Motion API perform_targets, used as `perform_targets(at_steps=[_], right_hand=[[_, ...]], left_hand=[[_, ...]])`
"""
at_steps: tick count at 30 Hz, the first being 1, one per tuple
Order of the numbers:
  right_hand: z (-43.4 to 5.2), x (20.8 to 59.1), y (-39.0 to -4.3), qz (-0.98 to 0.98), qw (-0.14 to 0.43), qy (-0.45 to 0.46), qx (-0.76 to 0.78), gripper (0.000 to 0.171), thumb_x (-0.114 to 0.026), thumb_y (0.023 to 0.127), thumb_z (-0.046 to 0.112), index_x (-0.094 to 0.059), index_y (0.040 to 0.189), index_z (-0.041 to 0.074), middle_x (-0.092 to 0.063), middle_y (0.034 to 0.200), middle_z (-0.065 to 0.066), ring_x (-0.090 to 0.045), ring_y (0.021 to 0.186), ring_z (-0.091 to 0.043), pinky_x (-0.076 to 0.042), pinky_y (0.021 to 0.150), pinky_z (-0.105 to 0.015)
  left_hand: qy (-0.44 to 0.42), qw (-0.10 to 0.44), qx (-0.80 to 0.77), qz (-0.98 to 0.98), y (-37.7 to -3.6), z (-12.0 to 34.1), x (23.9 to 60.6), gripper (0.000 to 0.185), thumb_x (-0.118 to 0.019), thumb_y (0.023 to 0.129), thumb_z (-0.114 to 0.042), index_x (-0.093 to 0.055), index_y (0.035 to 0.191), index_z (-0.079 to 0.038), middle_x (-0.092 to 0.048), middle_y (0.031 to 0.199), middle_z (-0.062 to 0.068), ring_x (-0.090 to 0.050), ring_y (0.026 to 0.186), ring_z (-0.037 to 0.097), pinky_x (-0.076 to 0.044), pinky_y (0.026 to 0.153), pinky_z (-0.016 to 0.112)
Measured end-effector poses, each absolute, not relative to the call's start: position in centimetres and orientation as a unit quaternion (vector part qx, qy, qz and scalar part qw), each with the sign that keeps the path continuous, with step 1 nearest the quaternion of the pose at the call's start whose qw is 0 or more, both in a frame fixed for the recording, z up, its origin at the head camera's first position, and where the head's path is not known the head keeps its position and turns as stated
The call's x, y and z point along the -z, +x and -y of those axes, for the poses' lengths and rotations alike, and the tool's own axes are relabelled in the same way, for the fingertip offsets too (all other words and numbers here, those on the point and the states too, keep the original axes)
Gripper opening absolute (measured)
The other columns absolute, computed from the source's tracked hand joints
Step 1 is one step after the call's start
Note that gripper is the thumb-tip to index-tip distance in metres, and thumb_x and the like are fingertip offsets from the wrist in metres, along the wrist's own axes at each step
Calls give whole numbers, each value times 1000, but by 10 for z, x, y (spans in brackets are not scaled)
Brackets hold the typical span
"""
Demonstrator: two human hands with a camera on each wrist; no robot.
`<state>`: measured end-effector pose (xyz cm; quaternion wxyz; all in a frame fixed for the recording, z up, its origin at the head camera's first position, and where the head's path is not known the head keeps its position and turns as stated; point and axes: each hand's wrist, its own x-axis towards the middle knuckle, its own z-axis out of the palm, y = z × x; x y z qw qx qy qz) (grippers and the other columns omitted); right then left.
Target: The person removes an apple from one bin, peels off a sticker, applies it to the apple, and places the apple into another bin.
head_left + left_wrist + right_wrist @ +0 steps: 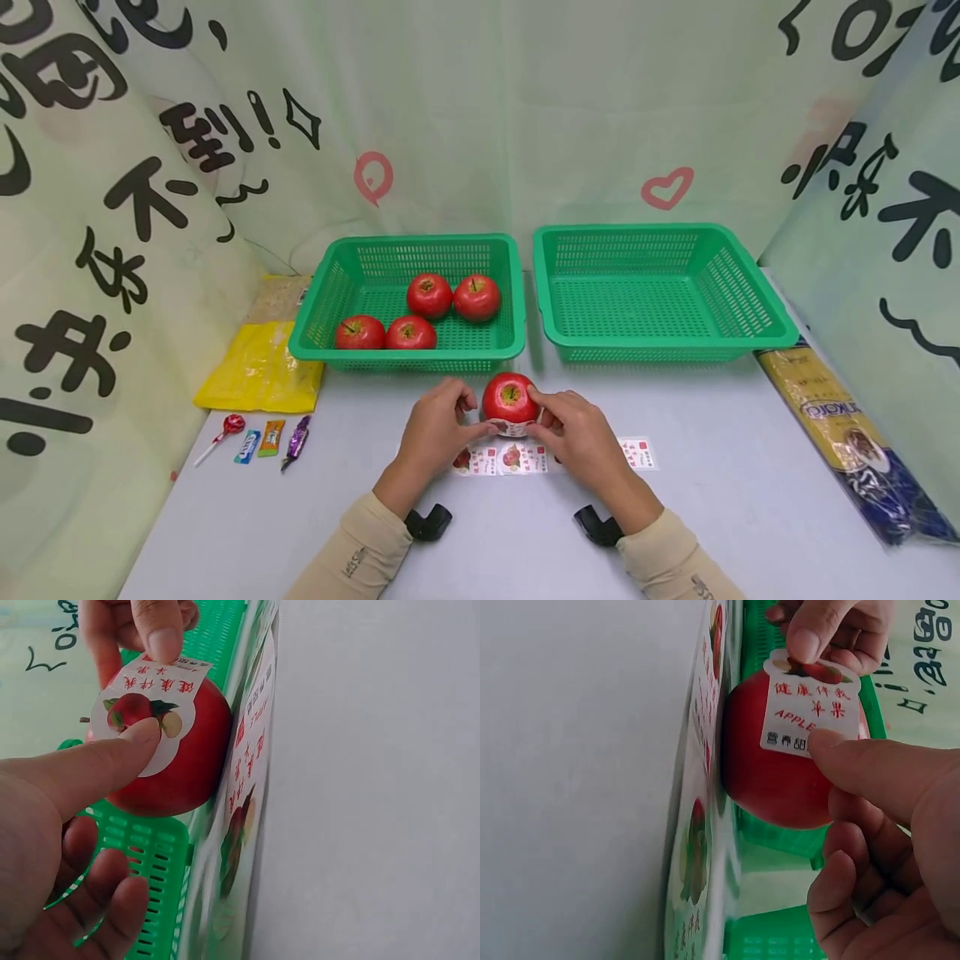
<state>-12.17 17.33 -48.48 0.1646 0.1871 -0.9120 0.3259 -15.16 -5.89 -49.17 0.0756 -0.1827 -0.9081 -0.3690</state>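
A red apple (pixel 508 396) sits stem-up at the near side of the two baskets, in front of the right end of the left one, and a white label (pixel 786 720) with fruit pictures and red lettering lies against the side facing the person. The left hand (pixel 435 429) presses the label with its extended thumb, while its other fingers are loosely bent and stand off the fruit. The right hand (pixel 573 429) grips the apple between a finger near the top and the thumb, which lies on the lettered end of the label. Beneath the forearms and just nearer the person, a row of further labels (pixel 523 458) lies on the white table (pixel 510 542), partly covered by the right hand. Both wrists carry black mounts (pixel 429 525) beside beige sleeves (pixel 367 546). Behind the hands, the left green basket (pixel 465 357) holds four more apples (pixel 430 296); the right green basket (pixel 667 342) stands just beside it. At the left of the table, a lollipop (pixel 234 423) and three small wrapped sweets (pixel 271 438) lie in front of a yellow package (pixel 262 371). A long gold and blue packet (pixel 847 433) lies along the right edge. A pale curtain (pixel 510 108) with black characters and red drawings surrounds the table.
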Motion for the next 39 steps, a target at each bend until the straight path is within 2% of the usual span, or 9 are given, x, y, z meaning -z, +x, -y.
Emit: perform_targets(at_steps=[3, 5, 7, 10, 13, 18, 25, 32, 39], right_hand=[[-175, 485, -123, 911, 171, 188, -326, 55, -94, 75, 5, -76, 127, 3, -66, 85, -1, -59, 83, -13, -56, 68, -25], [-176, 486, -123, 911, 176, 187, -324, 55, -95, 75, 4, -76, 126, 3, -67, 94, -4, -61, 91, -16, -58, 72, -28], [-176, 487, -124, 911, 173, 188, -325, 56, -95, 74, 3, -75, 127, 2, -68, 111, -10, -64, 104, -23, -62, 78, -33], [-174, 488, -123, 913, 149, 188, -330, 57, -93, 76, 4, -72, 129, 0, -63, 138, -18, -64, 123, -34, -64, 90, -42], [-172, 489, -121, 915, 114, 181, -342, 59, -93, 78, 9, -67, 130, 1, -58, 151, -20, -64, 129, -38, -62, 97, -48], [-172, 490, -121, 917, 88, 178, -346, 62, -93, 82, 17, -63, 134, 4, -66, 144, -16, -71, 122, -31, -61, 100, -46], [-176, 488, -122, 900, 84, 201, -378, 61, -86, 86, 7, -60, 141, -2, -66, 144, -18, -72, 122, -34, -62, 96, -43], [-170, 485, -120, 914, 72, 174, -359, 59, -89, 86, 21, -64, 135, 1, -64, 146, -18, -72, 119, -32, -61, 99, -46], [-172, 486, -121, 904, 73, 179, -382, 53, -86, 86, 8, -64, 134, 0, -65, 146, -16, -68, 128, -34, -62, 98, -43]], left_hand=[[-190, 58, 397, 896, -154, 60, 492, 50, -96, 77, -17, -67, 117, -12, -66, 115, 7, -66, 94, 19, -60, 78, 27], [-202, 44, 407, 890, -155, 60, 492, 62, -95, 78, -12, -66, 133, -12, -66, 132, 8, -69, 113, 25, -63, 93, 35], [-216, 25, 409, 886, -156, 61, 492, 70, -92, 81, -9, -62, 145, -14, -64, 145, 7, -65, 130, 28, -59, 105, 41], [-238, 2, 400, 885, -156, 61, 493, 75, -89, 85, -8, -56, 152, -14, -60, 153, 8, -58, 143, 28, -52, 114, 45], [-250, -10, 392, 885, -154, 60, 493, 76, -89, 86, -12, -54, 153, -12, -60, 153, 8, -58, 143, 28, -52, 115, 44], [-245, -8, 385, 890, -151, 58, 491, 73, -90, 86, -25, -56, 149, -11, -62, 148, 7, -60, 137, 27, -56, 110, 42], [-253, 9, 391, 885, -154, 61, 492, 72, -90, 83, -25, -60, 147, -12, -65, 142, 6, -65, 131, 25, -59, 106, 38], [-246, 13, 387, 889, -152, 58, 492, 67, -89, 88, -30, -60, 145, -10, -65, 142, 7, -65, 127, 24, -60, 103, 38], [-245, 7, 402, 882, -152, 58, 492, 64, -86, 90, -29, -60, 145, -9, -64, 143, 8, -65, 128, 24, -59, 105, 38]])
